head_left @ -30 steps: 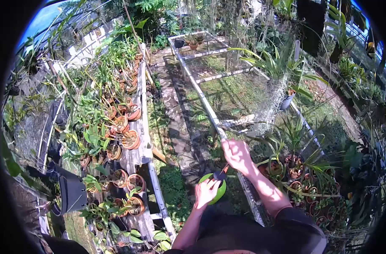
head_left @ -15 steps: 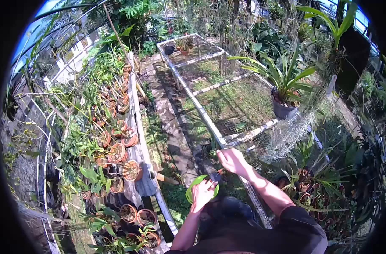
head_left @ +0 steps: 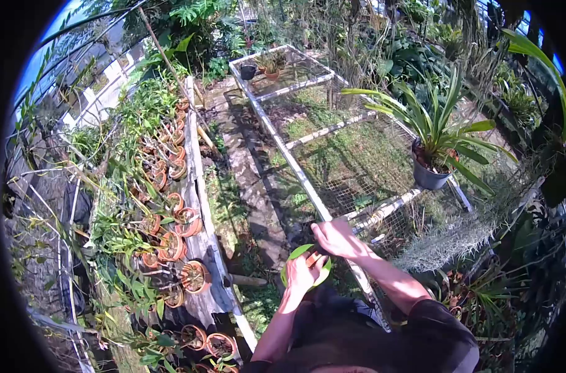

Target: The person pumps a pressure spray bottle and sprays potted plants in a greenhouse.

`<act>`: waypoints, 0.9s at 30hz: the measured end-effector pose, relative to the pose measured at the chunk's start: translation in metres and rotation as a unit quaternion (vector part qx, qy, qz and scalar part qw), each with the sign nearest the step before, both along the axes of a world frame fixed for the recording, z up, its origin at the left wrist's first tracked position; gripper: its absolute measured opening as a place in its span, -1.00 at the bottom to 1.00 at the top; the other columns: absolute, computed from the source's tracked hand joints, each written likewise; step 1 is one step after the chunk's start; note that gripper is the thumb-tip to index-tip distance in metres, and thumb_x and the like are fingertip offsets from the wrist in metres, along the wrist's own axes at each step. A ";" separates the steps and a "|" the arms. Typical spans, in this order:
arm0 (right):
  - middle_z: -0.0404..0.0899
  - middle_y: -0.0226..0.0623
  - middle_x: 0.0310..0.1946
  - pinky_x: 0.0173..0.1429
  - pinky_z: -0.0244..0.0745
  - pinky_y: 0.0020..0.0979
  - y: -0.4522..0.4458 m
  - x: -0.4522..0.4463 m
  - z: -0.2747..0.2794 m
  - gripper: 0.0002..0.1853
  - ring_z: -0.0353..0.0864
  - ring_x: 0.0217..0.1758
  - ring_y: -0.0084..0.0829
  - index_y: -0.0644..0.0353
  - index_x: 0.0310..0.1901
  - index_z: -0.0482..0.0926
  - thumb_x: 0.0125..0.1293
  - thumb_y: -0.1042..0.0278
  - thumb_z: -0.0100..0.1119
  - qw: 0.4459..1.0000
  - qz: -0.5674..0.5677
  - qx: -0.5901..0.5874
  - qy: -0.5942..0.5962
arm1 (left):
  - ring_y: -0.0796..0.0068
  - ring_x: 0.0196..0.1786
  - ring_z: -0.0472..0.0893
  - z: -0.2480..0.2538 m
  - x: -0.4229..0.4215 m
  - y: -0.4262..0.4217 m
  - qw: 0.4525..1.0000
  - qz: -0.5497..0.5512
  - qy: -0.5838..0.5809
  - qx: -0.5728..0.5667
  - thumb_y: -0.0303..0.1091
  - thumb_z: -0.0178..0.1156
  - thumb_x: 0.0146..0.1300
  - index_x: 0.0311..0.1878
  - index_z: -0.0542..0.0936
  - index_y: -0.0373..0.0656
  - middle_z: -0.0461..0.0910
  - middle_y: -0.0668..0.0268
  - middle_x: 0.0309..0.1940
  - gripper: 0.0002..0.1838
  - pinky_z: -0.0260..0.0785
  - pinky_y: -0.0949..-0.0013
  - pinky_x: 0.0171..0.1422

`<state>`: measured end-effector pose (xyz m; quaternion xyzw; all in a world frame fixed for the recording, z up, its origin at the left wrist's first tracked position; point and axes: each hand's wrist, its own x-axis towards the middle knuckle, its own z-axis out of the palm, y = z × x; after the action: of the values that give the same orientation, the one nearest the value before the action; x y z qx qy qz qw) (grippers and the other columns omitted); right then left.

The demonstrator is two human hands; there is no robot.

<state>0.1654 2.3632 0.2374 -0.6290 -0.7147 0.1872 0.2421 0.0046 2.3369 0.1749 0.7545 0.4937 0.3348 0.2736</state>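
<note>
My left hand is closed in front of my body, its fingers curled around a small orange-brown piece. Around that hand shows a bright green, curved thing; whether it is a dish or broad leaves I cannot tell. Just to the right, my right hand is closed too, its fingers turned down close to the orange-brown piece. Whatever it grips is hidden under the hand. A dark patch shows between the two hands, too small to name.
A white-framed mesh bench stretches ahead, carrying a strappy-leaved plant in a grey pot. On the left, a wooden bench bears several terracotta pots. Grey hanging moss is at right. A stone path runs between the benches.
Both hands have risen slightly, with the green thing shifting right alongside my left hand. More of the orange-brown piece shows now. The view has turned a little.
</note>
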 end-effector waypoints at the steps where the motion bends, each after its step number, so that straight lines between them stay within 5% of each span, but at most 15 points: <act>1: 0.47 -0.02 -0.67 -0.43 0.40 -0.10 0.004 0.012 0.042 -0.57 0.53 -0.58 0.00 0.24 -0.53 0.51 0.45 0.18 -0.13 0.996 -0.031 0.049 0.064 | 0.02 -0.34 0.67 -0.017 -0.004 0.014 0.999 -0.020 -0.016 -0.027 -0.23 0.43 0.03 -0.30 0.70 -0.18 0.65 0.07 -0.49 -0.75 0.51 0.18 -0.28; 2: 0.47 -0.04 -0.67 -0.44 0.40 -0.12 0.008 0.020 0.073 -0.60 0.53 -0.57 -0.01 0.23 -0.50 0.53 0.44 0.20 -0.11 0.985 -0.060 0.102 0.125 | 0.03 -0.36 0.67 -0.008 -0.001 0.019 0.998 -0.001 -0.048 -0.048 -0.24 0.41 0.04 -0.33 0.69 -0.21 0.64 0.08 -0.52 -0.76 0.51 0.17 -0.30; 4: 0.39 -0.30 -0.70 -0.53 0.45 -0.24 0.032 0.012 0.000 -0.84 0.51 -0.62 -0.27 0.21 -0.34 0.55 0.33 0.33 0.05 0.946 -0.027 0.309 -0.099 | 0.05 -0.41 0.66 0.004 0.012 0.031 1.000 0.016 -0.008 0.007 -0.25 0.39 0.05 -0.33 0.69 -0.22 0.63 0.10 -0.54 -0.77 0.50 0.19 -0.34; 7: 0.47 -0.31 -0.62 -0.47 0.49 -0.21 0.054 0.024 -0.037 -0.87 0.53 -0.58 -0.27 0.18 -0.27 0.59 0.20 0.36 0.14 0.919 0.030 0.357 -0.165 | 0.06 -0.46 0.65 -0.012 0.017 0.057 1.000 -0.020 0.010 0.011 -0.22 0.37 0.08 -0.34 0.69 -0.25 0.63 0.11 -0.55 -0.74 0.50 0.16 -0.35; 9: 0.45 -0.11 -0.68 -0.37 0.41 -0.16 0.060 0.026 0.052 -0.53 0.54 -0.55 -0.10 0.27 -0.46 0.52 0.47 0.10 -0.20 0.998 -0.038 0.029 0.030 | 0.05 -0.42 0.67 -0.004 0.007 0.070 0.999 -0.016 -0.015 -0.024 -0.24 0.38 0.07 -0.36 0.68 -0.27 0.64 0.09 -0.54 -0.75 0.51 0.17 -0.34; 10: 0.45 -0.10 -0.70 -0.38 0.40 -0.13 0.069 0.027 0.076 -0.50 0.55 -0.56 -0.09 0.28 -0.45 0.52 0.47 0.07 -0.22 0.992 -0.096 0.000 0.083 | 0.02 -0.44 0.65 -0.011 0.010 0.082 1.000 -0.013 -0.016 -0.017 -0.21 0.40 0.06 -0.39 0.66 -0.27 0.63 0.06 -0.55 -0.72 0.49 0.15 -0.36; 11: 0.46 -0.03 -0.69 -0.39 0.39 -0.08 0.078 0.020 0.063 -0.51 0.55 -0.56 -0.01 0.27 -0.47 0.53 0.46 0.06 -0.18 0.982 -0.143 0.076 0.097 | -0.01 -0.47 0.64 -0.023 0.009 0.091 1.000 -0.010 -0.013 -0.018 -0.17 0.41 0.05 -0.42 0.64 -0.26 0.62 0.04 -0.56 -0.70 0.47 0.13 -0.38; 12: 0.49 0.02 -0.66 -0.39 0.37 -0.06 0.087 -0.003 0.017 -0.50 0.55 -0.53 0.04 0.26 -0.52 0.51 0.45 0.06 -0.17 0.989 -0.134 0.063 -0.002 | -0.03 -0.49 0.62 -0.035 0.011 0.102 1.000 -0.006 -0.016 -0.013 -0.14 0.42 0.04 -0.45 0.62 -0.26 0.61 0.02 -0.56 -0.67 0.45 0.10 -0.40; 15: 0.46 0.02 -0.71 -0.39 0.48 -0.06 0.109 -0.006 -0.006 -0.52 0.57 -0.55 0.02 0.23 -0.57 0.52 0.45 0.12 -0.13 0.995 -0.094 0.020 0.002 | -0.07 -0.50 0.61 -0.027 -0.005 0.132 0.998 -0.043 -0.055 0.000 -0.09 0.42 0.04 -0.48 0.60 -0.26 0.58 -0.01 -0.61 -0.62 0.44 0.09 -0.40; 18: 0.46 0.01 -0.68 -0.40 0.46 -0.09 0.133 -0.003 0.069 -0.49 0.54 -0.56 0.02 0.24 -0.58 0.50 0.46 0.11 -0.16 0.975 -0.179 0.048 0.125 | -0.06 -0.51 0.61 -0.017 -0.022 0.166 0.996 -0.074 -0.014 -0.039 -0.05 0.41 0.04 -0.41 0.63 -0.28 0.58 0.00 -0.62 -0.59 0.44 0.10 -0.41; 20: 0.47 0.04 -0.70 -0.38 0.49 -0.04 0.163 -0.035 -0.008 -0.59 0.61 -0.51 0.01 0.21 -0.47 0.52 0.45 0.15 -0.14 0.977 -0.172 0.107 -0.060 | -0.06 -0.49 0.61 -0.021 -0.027 0.180 0.996 -0.073 -0.038 -0.015 -0.04 0.40 0.05 -0.36 0.66 -0.25 0.60 0.02 -0.59 -0.60 0.45 0.11 -0.39; 22: 0.45 0.01 -0.70 -0.43 0.42 -0.05 0.175 -0.048 -0.029 -0.69 0.58 -0.54 0.05 0.19 -0.40 0.48 0.45 0.21 -0.12 0.988 -0.131 0.080 -0.013 | 0.02 -0.51 0.60 -0.006 -0.030 0.202 0.995 -0.098 -0.016 0.012 -0.10 0.34 0.13 -0.32 0.69 -0.13 0.62 0.11 -0.52 -0.72 0.43 0.14 -0.39; 24: 0.44 -0.02 -0.67 -0.46 0.41 -0.10 0.186 -0.037 -0.005 -0.71 0.52 -0.57 0.05 0.18 -0.30 0.45 0.48 0.17 -0.16 0.990 -0.103 0.092 0.033 | 0.08 -0.53 0.59 -0.028 -0.053 0.218 0.988 -0.135 0.020 0.069 -0.13 0.31 0.15 -0.32 0.70 -0.08 0.61 0.15 -0.50 -0.77 0.42 0.17 -0.41; 26: 0.53 -0.08 -0.62 -0.37 0.51 -0.04 0.197 -0.035 0.071 -0.73 0.60 -0.52 0.02 0.17 -0.17 0.48 0.45 0.15 -0.11 0.974 -0.211 0.027 0.076 | 0.13 -0.47 0.63 -0.024 -0.056 0.239 0.987 -0.140 0.034 0.065 -0.18 0.33 0.10 -0.21 0.73 -0.01 0.64 0.20 -0.44 -0.78 0.47 0.19 -0.42; 27: 0.51 -0.12 -0.64 -0.39 0.51 -0.08 0.204 -0.045 0.054 -0.71 0.58 -0.55 0.00 0.18 -0.15 0.49 0.47 0.15 -0.15 0.962 -0.217 0.163 0.024 | 0.14 -0.47 0.63 -0.019 -0.058 0.242 0.988 -0.137 0.040 0.060 -0.18 0.33 0.09 -0.20 0.73 0.00 0.64 0.20 -0.43 -0.78 0.47 0.20 -0.41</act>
<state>0.1202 2.5673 0.2911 -0.7162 -0.5760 0.0258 0.3932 -0.0534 2.5785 0.1558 0.8428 0.3755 0.2924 0.2512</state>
